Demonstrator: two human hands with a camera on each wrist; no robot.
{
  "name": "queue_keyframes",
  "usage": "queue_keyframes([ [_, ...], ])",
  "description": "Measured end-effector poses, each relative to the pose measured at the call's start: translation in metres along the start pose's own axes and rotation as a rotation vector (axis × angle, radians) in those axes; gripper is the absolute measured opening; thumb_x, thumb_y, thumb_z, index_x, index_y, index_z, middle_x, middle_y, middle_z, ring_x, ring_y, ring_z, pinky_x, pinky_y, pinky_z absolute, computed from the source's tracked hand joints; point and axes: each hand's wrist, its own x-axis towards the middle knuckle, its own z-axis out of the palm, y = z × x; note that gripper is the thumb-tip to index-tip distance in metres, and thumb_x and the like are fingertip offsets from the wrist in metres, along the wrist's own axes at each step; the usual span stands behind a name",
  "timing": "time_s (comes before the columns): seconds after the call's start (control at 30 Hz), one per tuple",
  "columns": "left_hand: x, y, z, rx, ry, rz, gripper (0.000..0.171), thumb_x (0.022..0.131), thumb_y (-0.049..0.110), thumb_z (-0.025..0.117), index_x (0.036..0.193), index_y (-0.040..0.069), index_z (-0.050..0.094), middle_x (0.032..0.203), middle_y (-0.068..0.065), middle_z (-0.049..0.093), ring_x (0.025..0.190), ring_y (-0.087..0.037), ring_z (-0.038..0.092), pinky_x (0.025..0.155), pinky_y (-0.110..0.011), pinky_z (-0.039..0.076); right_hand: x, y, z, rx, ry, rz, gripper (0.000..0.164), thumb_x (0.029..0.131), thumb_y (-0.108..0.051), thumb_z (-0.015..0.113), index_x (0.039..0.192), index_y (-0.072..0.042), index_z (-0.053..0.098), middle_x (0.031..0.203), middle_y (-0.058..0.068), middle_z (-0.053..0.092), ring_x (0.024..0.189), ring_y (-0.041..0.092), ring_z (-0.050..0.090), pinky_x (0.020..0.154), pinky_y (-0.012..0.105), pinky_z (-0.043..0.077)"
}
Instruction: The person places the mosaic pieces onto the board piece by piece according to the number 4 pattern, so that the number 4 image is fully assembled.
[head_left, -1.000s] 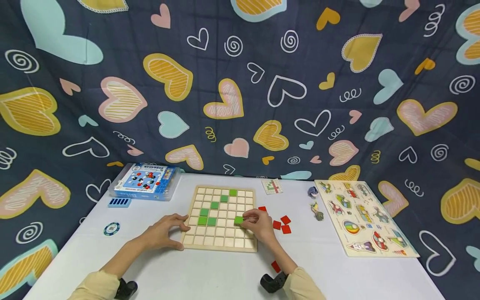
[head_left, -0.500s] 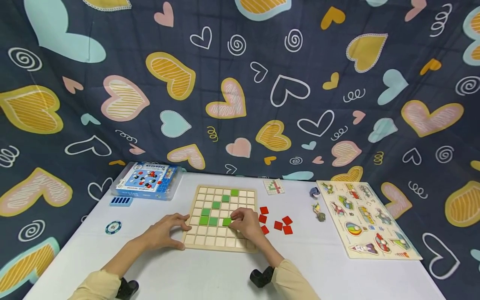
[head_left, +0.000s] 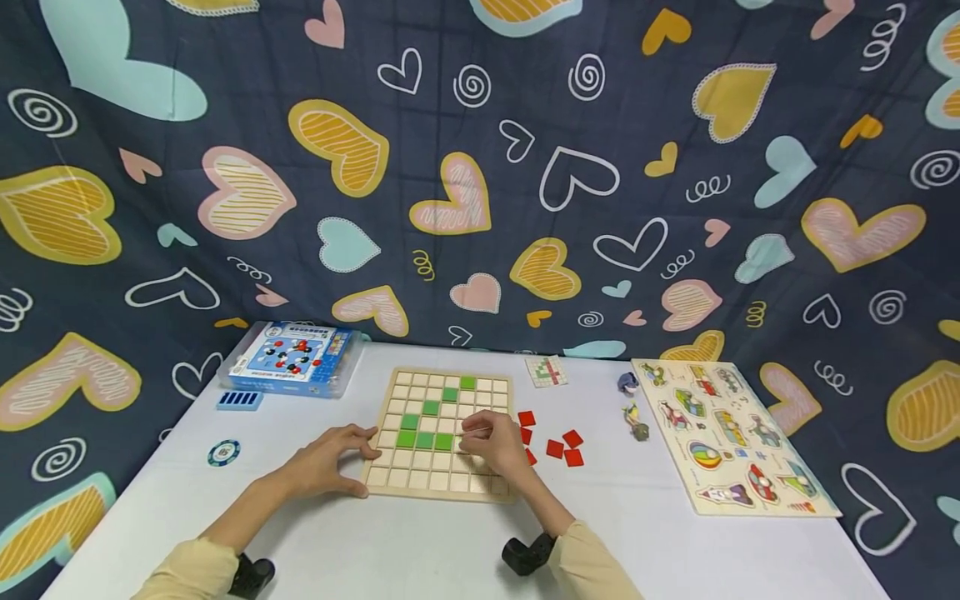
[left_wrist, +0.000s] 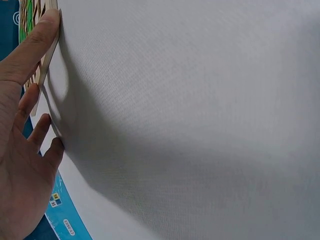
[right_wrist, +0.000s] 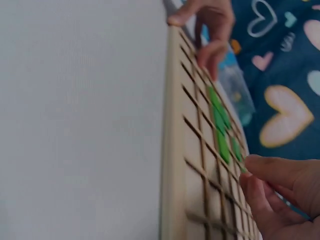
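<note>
A wooden grid board [head_left: 398, 478] lies on the white table with several green tiles in its cells. The newest-looking placed green tile [head_left: 443, 442] lies in the row with two others, just left of my right hand [head_left: 495, 443]. That hand hovers over the board, thumb and index finger slightly apart; no tile shows between them. In the right wrist view its fingertips [right_wrist: 251, 162] are over the grid. My left hand [head_left: 327, 463] touches the board's left edge with spread fingers, its thumb [left_wrist: 42, 37] against the frame in the left wrist view.
Several red tiles [head_left: 573, 438] lie right of the board. A small pattern card [head_left: 546, 372] is behind it. A wooden picture puzzle [head_left: 697, 450] and small figures [head_left: 637, 423] are at right. A boxed set [head_left: 292, 362], a blue piece [head_left: 239, 402] and a round chip [head_left: 223, 452] are at left.
My right hand carried a green tile leftward across the board, and the tile now lies in a cell beside the others. The hand has drawn slightly right of it. The left hand stays put.
</note>
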Motion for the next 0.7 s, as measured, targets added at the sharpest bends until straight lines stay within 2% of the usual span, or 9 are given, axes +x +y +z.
queue_keyframes([
  [0.17, 0.000, 0.001, 0.001, -0.007, -0.006, -0.002, 0.041, 0.064, 0.036, 0.086, 0.100, 0.026, 0.069, 0.142, -0.010, 0.048, 0.126, -0.042, 0.040, 0.086, -0.076, 0.034, -0.015, 0.007, -0.041, 0.006, 0.065, 0.050, 0.024, 0.077, 0.007, 0.073, 0.100, 0.008, 0.066, 0.091, 0.020, 0.070, 0.084, 0.029, 0.070, 0.069, 0.027, 0.056],
  [0.3, 0.000, 0.002, 0.001, -0.003, -0.011, -0.001, 0.041, 0.065, 0.037, 0.085, 0.100, 0.026, 0.069, 0.142, -0.011, 0.048, 0.126, -0.042, 0.040, 0.086, -0.075, 0.035, -0.030, 0.021, -0.083, -0.053, 0.156, 0.124, 0.024, 0.078, 0.009, 0.071, 0.102, 0.004, 0.067, 0.096, 0.019, 0.070, 0.085, 0.026, 0.069, 0.070, 0.026, 0.056],
  [0.43, -0.001, 0.000, -0.002, 0.014, -0.001, 0.007, 0.040, 0.064, 0.037, 0.085, 0.099, 0.027, 0.069, 0.141, -0.010, 0.049, 0.125, -0.042, 0.041, 0.087, -0.072, 0.037, -0.040, 0.041, -0.119, -0.133, 0.242, 0.142, 0.023, 0.079, 0.012, 0.068, 0.101, 0.005, 0.067, 0.100, 0.021, 0.068, 0.084, 0.027, 0.067, 0.070, 0.025, 0.055],
  [0.53, -0.001, -0.001, -0.002, 0.017, 0.005, 0.020, 0.041, 0.064, 0.037, 0.085, 0.099, 0.026, 0.069, 0.141, -0.011, 0.049, 0.124, -0.043, 0.041, 0.087, -0.071, 0.038, -0.040, 0.053, -0.134, -0.199, 0.244, 0.161, 0.025, 0.077, 0.010, 0.071, 0.102, 0.007, 0.066, 0.097, 0.020, 0.069, 0.081, 0.025, 0.067, 0.066, 0.021, 0.053],
  [0.7, 0.000, 0.000, 0.000, 0.001, -0.001, 0.023, 0.042, 0.064, 0.037, 0.085, 0.101, 0.025, 0.069, 0.141, -0.012, 0.049, 0.125, -0.044, 0.041, 0.087, -0.072, 0.037, -0.037, 0.061, -0.134, -0.306, 0.222, 0.208, 0.027, 0.074, 0.001, 0.078, 0.098, 0.005, 0.066, 0.088, 0.012, 0.069, 0.073, 0.018, 0.062, 0.062, 0.018, 0.049],
])
